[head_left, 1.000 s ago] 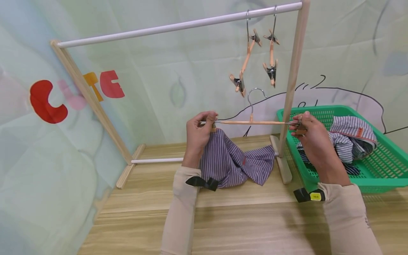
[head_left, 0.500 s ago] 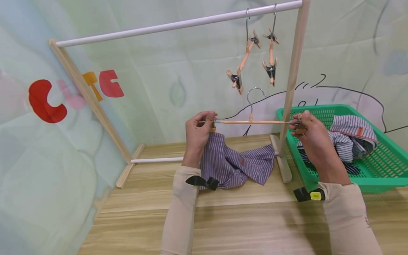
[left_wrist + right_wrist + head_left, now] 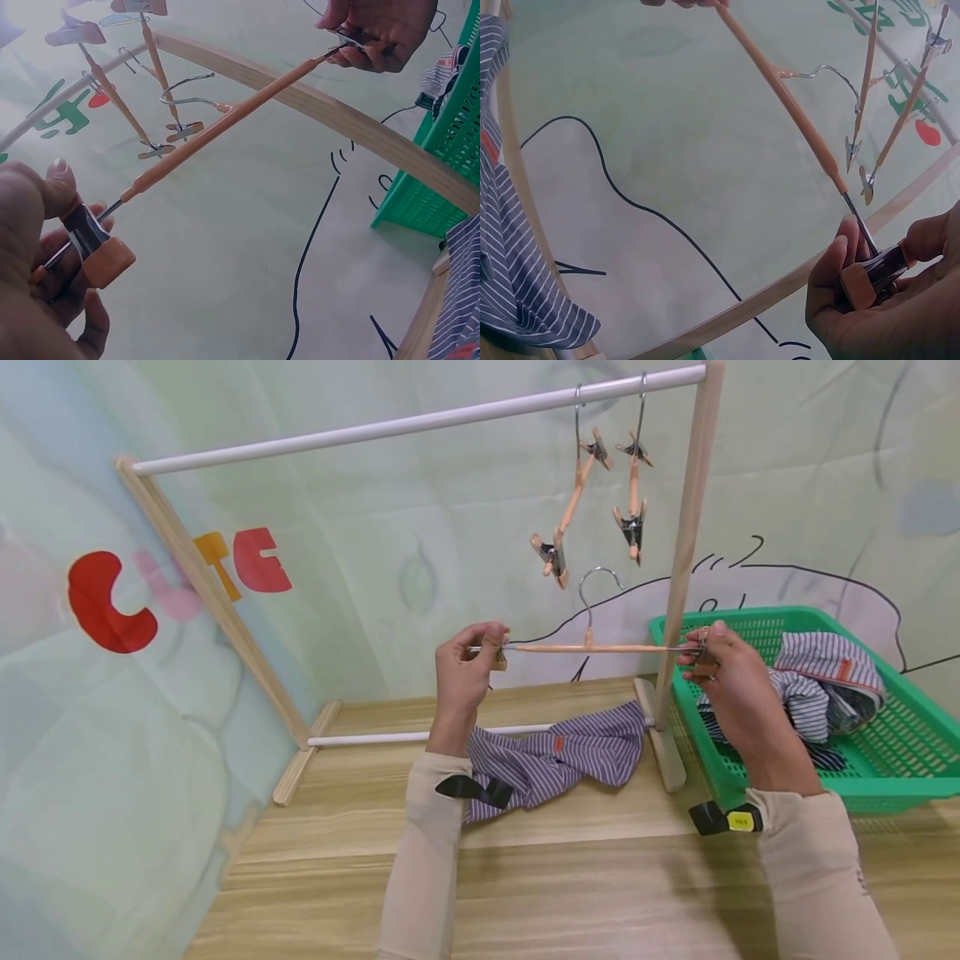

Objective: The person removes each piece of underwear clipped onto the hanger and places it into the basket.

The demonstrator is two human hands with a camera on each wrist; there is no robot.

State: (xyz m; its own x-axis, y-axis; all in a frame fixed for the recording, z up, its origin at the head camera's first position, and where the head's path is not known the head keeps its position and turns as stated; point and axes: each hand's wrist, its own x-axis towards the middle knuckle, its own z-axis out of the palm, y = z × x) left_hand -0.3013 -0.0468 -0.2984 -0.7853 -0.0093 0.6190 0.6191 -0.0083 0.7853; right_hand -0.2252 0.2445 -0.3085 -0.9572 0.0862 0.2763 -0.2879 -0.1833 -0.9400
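Note:
An orange clip hanger [image 3: 555, 648] with a metal hook is held level between both hands. My left hand [image 3: 463, 672] pinches the clip [image 3: 109, 261] at its left end. At the right end, my right hand [image 3: 738, 685] pinches the other clip [image 3: 859, 285] between thumb and fingers. No cloth is between either clip's jaws. A purple-grey striped garment [image 3: 585, 756] with a small red tag lies crumpled below the hanger, over the rack's low white bar and the tabletop. My left wrist and its black strap cover part of it.
The wooden rack [image 3: 692, 527] has a white top rail [image 3: 420, 425]. Two more clip hangers, one nearer the middle [image 3: 573, 502] and one nearer the post [image 3: 633, 485], hang at its right. A green basket [image 3: 900, 789] with striped clothes [image 3: 832, 685] stands right of the rack.
The striped garment has dropped away from the left clip and now lies lower and flatter on the table. Both hands and the hanger stay nearly where they were.

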